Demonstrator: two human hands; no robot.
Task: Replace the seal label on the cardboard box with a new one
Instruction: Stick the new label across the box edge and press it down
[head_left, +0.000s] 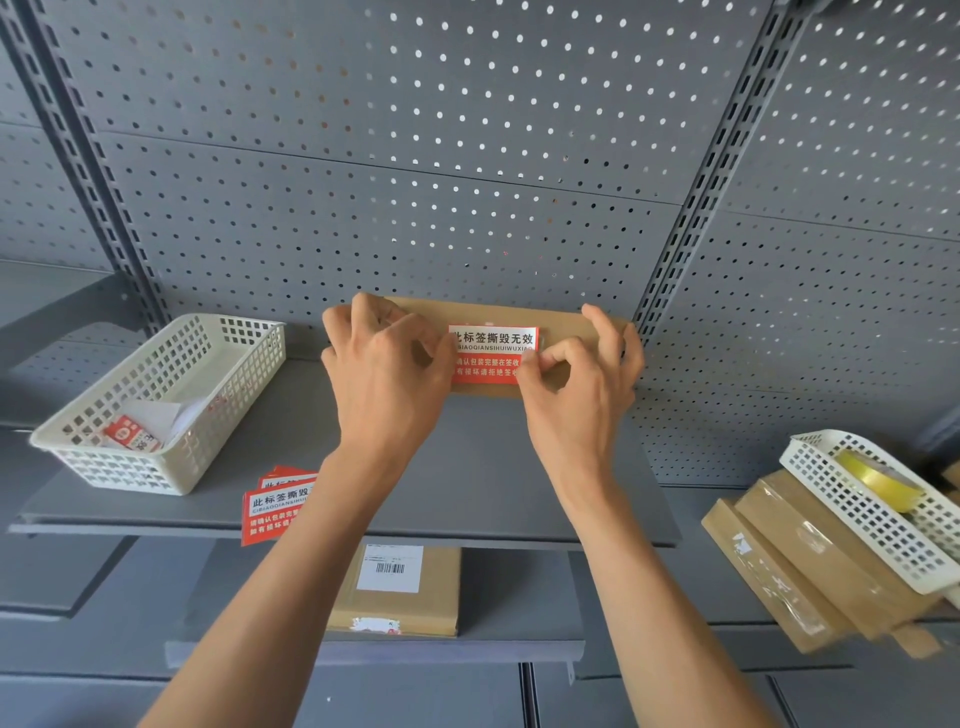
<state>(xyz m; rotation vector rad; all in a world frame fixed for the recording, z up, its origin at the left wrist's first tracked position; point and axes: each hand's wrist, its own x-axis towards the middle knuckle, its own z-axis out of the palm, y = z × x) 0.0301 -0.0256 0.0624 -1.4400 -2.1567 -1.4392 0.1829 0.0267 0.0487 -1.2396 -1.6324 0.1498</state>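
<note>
A flat brown cardboard box (561, 318) lies at the back of the grey shelf, against the pegboard. A red and white seal label (491, 353) with printed characters sits across its top. My left hand (387, 371) rests on the box's left part, its thumb at the label's left edge. My right hand (582, 387) holds the box's right end, thumb and forefinger pinched at the label's right edge. A small stack of spare red and white labels (275, 506) lies near the shelf's front edge, partly hidden by my left forearm.
A white mesh basket (156, 405) at the left holds crumpled used labels and paper. At the right, another white basket (872, 512) with a yellow tape roll (878, 478) sits on stacked cardboard boxes (800, 566). A barcode-labelled box (397, 592) lies on the lower shelf.
</note>
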